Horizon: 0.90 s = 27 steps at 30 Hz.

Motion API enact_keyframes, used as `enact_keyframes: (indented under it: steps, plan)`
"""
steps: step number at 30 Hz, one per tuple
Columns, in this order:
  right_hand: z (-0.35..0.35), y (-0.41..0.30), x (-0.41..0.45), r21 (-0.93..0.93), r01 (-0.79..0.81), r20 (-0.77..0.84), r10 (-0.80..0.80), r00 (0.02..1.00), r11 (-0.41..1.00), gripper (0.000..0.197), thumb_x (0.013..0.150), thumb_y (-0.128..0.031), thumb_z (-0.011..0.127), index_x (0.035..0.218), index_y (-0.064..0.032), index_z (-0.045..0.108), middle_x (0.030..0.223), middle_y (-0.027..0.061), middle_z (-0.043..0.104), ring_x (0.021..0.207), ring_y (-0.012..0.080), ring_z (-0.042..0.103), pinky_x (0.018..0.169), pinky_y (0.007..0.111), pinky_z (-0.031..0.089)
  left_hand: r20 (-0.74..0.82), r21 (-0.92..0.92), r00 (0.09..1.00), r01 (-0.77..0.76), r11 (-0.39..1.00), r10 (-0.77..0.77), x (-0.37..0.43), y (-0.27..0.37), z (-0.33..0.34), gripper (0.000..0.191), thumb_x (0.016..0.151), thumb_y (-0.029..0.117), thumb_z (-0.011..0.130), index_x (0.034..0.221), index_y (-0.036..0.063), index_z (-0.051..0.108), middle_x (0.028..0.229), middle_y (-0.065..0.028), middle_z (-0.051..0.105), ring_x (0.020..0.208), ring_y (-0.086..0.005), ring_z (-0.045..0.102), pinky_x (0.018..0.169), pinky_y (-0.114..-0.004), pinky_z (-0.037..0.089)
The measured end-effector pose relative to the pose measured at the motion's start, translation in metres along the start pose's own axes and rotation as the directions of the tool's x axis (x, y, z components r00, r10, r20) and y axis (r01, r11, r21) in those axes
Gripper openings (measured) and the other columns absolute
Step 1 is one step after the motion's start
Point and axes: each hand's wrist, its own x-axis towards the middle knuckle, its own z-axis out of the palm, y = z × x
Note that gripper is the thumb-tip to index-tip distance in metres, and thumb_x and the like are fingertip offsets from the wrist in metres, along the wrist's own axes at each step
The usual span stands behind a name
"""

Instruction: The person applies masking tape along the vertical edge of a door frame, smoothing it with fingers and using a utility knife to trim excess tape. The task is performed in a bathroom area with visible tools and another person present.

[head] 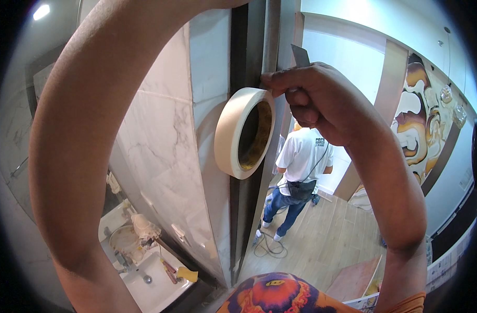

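Observation:
My left arm arches up past the top edge of the view, and its hand is out of sight. My right hand (312, 96) is bent around a tool, with a flat grey metal blade (300, 56) sticking up above the fingers; the rest of it is hidden. Its extended fingertips meet the edge of a dark door frame (248, 47), right at the top of a roll of masking tape (227, 137). The roll hangs against the frame, hollow core facing right. Whether the fingers pinch the tape is unclear.
Left of the frame is a marble-patterned tiled wall (164, 156). Below it, a white sink (156, 289) holds hand tools and a yellow piece (187, 274). A person in a white shirt (301, 156) stands beyond, near black cables (271, 246). A board (354, 276) lies lower right.

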Motion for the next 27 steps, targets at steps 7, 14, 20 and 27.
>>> enact_keyframes:
  steps: [7, 14, 20, 27]
  plan:
    - [0.003, 0.001, 0.0, -0.015, 0.071, 0.016, -0.07, 0.997, 0.997, 0.017, 0.097, -0.02, 0.075, 0.092, -0.0034, 0.075, 0.06, -0.0059, 0.038, 0.049, 0.0059, 0.034, 0.049, 0.027, 0.024, -0.063, 0.084, 0.995, -0.07, 0.994, 0.076, -0.003, -0.005, 0.003, 0.02, 0.087, 0.002, 0.078, 0.068, 0.0013, 0.074, 0.073, -0.0195, 0.073, 0.07, -0.0326, 0.072, 0.078, -0.045, 0.06]
    - [-0.001, -0.003, -0.001, 0.012, 0.027, 0.024, -0.027, 0.999, 1.0, 0.014, 0.093, -0.011, 0.072, 0.091, 0.0017, 0.078, 0.064, -0.0013, 0.051, 0.05, 0.009, 0.043, 0.049, 0.028, 0.032, -0.045, -0.018, 0.999, -0.031, 0.999, 0.03, -0.004, 0.001, -0.005, 0.022, 0.089, 0.003, 0.08, 0.067, 0.0015, 0.073, 0.072, -0.0159, 0.074, 0.069, -0.0276, 0.074, 0.081, -0.041, 0.063]
    - [0.0, 0.0, 0.0, 0.021, 0.056, 0.049, -0.057, 0.997, 0.998, 0.014, 0.095, -0.009, 0.071, 0.092, 0.0027, 0.077, 0.064, -0.0006, 0.05, 0.05, 0.0089, 0.045, 0.049, 0.029, 0.033, 0.049, -0.009, 0.999, 0.02, 1.0, -0.02, -0.002, 0.004, -0.012, 0.025, 0.092, 0.004, 0.079, 0.068, 0.0047, 0.073, 0.073, -0.013, 0.075, 0.067, -0.0205, 0.073, 0.077, -0.036, 0.064]
    - [-0.004, -0.003, 0.0, -0.116, 0.085, 0.124, -0.07, 0.99, 0.99, 0.015, 0.096, -0.005, 0.069, 0.103, 0.0021, 0.081, 0.07, -0.0016, 0.052, 0.055, 0.0078, 0.044, 0.051, 0.027, 0.034, 0.048, -0.044, 0.998, 0.033, 0.998, -0.031, 0.001, -0.002, -0.002, 0.022, 0.094, 0.006, 0.079, 0.073, 0.0043, 0.075, 0.073, -0.0118, 0.075, 0.066, -0.0184, 0.073, 0.074, -0.034, 0.065]
